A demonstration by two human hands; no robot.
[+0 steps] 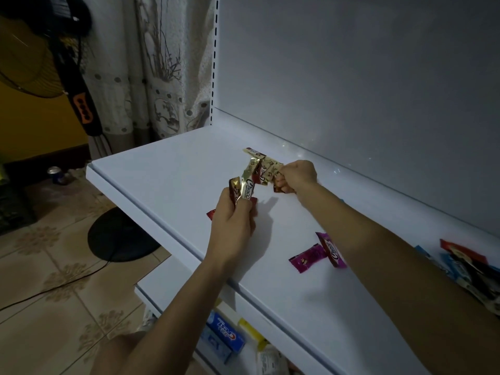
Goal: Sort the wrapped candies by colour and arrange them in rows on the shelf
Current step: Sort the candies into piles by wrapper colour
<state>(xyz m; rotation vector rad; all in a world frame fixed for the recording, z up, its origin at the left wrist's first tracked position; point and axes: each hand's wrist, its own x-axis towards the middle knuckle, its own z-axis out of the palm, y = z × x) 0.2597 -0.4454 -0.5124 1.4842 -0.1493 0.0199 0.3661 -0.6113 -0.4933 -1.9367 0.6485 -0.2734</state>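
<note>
1. Gold candies fan leftward from the right hand near the shelf's back edge, their long axes pointing toward the left hand.
2. The right hand's fingers are curled, pinching that bunch.
3. The left hand, nearer the front edge, grips upright candies.
4. Pink candies lie loose on the shelf, rightward.

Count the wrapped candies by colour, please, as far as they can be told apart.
Gold candies, held in the left hand and right hand: at least 3
Magenta candies, on the shelf: 2
Red candy, under the left hand: at least 1
Total: at least 6; the mixed pile at the right edge cannot be counted.
</note>
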